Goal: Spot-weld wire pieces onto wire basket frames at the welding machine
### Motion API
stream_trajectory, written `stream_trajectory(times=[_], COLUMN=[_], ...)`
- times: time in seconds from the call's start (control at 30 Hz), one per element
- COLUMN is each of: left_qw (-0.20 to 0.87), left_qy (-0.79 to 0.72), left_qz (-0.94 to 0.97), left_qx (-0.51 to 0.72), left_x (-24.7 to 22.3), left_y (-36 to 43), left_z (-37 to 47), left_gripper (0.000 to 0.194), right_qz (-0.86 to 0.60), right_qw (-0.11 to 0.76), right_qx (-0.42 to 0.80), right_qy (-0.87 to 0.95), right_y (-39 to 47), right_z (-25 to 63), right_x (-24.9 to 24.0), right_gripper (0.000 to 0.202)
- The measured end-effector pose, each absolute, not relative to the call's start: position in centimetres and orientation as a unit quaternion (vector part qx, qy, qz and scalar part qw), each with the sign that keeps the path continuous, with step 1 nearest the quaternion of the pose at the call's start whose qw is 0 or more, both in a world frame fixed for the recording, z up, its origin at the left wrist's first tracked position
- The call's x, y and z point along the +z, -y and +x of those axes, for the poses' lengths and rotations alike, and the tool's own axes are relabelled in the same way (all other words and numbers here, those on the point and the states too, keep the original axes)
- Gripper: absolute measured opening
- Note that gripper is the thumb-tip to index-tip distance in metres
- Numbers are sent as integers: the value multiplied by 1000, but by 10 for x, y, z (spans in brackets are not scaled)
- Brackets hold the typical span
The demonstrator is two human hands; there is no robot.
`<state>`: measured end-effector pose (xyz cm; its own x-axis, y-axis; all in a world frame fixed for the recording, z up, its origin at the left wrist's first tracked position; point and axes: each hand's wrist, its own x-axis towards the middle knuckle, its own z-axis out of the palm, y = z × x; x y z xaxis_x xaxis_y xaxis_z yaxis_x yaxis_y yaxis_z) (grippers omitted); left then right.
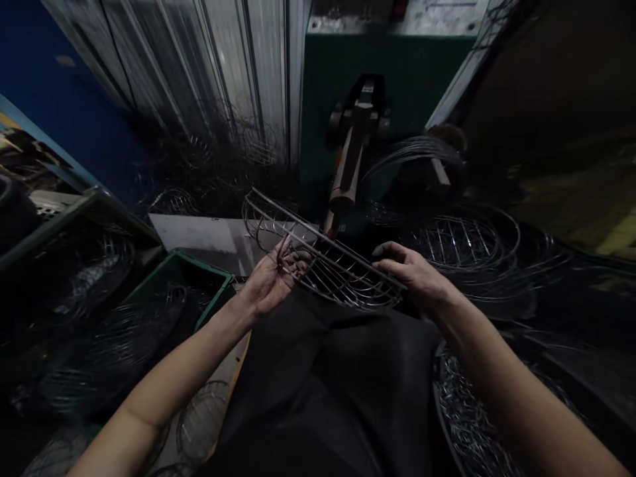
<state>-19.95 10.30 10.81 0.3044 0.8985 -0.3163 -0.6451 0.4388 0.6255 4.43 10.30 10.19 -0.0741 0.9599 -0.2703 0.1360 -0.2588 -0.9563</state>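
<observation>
A wire basket [342, 265], half-round with bars and curved wires, is tilted in front of the body, above a dark apron. My left hand [272, 278] is under its left end, palm up, with the fingers curled round the wires. At the basket's right end is my right hand [410, 268], its thumb and forefinger apart and nothing visible between them. Just beyond the basket, a machine arm with a rounded metal tip [342, 192] points down toward it.
A green machine body [322, 86] stands ahead. Wire rings and grids [457, 242] lie at the right, above a tub of small metal pieces [470, 411]. At the left are a green crate [189, 265] and more wire parts. A coil of wire [422, 149] hangs by the machine.
</observation>
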Motion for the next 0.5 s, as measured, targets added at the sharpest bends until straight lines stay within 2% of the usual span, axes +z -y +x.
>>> stream_trajectory(times=[0.2,0.37,0.5], left_qw=[775,788,797], left_qy=[-347,-352,-348], left_qz=[183,180,183], left_qx=[495,472,459], left_x=[137,151,155], left_y=[-126,-140,-134], left_z=[-183,-175,-170], left_gripper=[32,38,32], right_qz=[-548,-544,-546], right_qw=[410,397,387], right_qx=[596,625,634], right_qy=[419,394,387], right_y=[-122,-127,-122], right_z=[51,48,54], right_x=[104,116,115], right_gripper=[33,26,24])
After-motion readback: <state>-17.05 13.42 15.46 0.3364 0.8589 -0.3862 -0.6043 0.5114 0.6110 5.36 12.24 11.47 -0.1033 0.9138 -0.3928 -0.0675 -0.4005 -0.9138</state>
